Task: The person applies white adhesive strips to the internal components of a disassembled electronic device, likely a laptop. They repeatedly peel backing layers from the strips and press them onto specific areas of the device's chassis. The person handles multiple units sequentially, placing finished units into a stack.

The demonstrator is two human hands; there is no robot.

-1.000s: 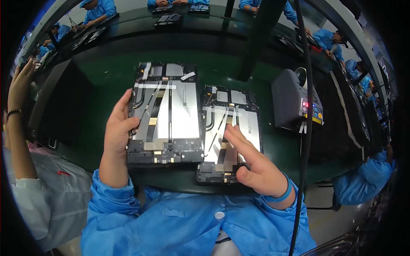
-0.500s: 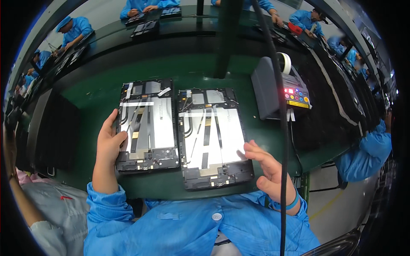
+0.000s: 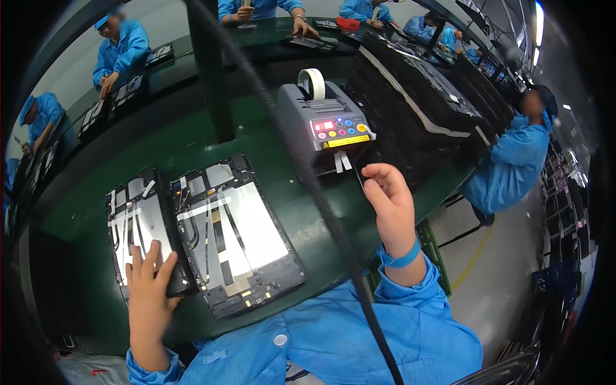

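Two opened tablets with exposed insides lie side by side on the green bench. On the left tablet, my left hand rests open, its fingers spread across the lower part. The right tablet lies untouched, with a white tape strip across its silver inner plate. My right hand is raised beside the grey tape dispenser, thumb and bent forefinger apart and nothing visible between them. Two short white tape strips hang from the dispenser's front, just left of that hand.
A black cable crosses in front of the bench. Dark trays line the right side. A dark upright box stands at far left. Several people in blue work at benches behind, and a person sits at right.
My view has swung to the right. My right hand has left the right tablet's side for the dispenser's front. My left hand has moved from the left tablet's edge onto its lower part.
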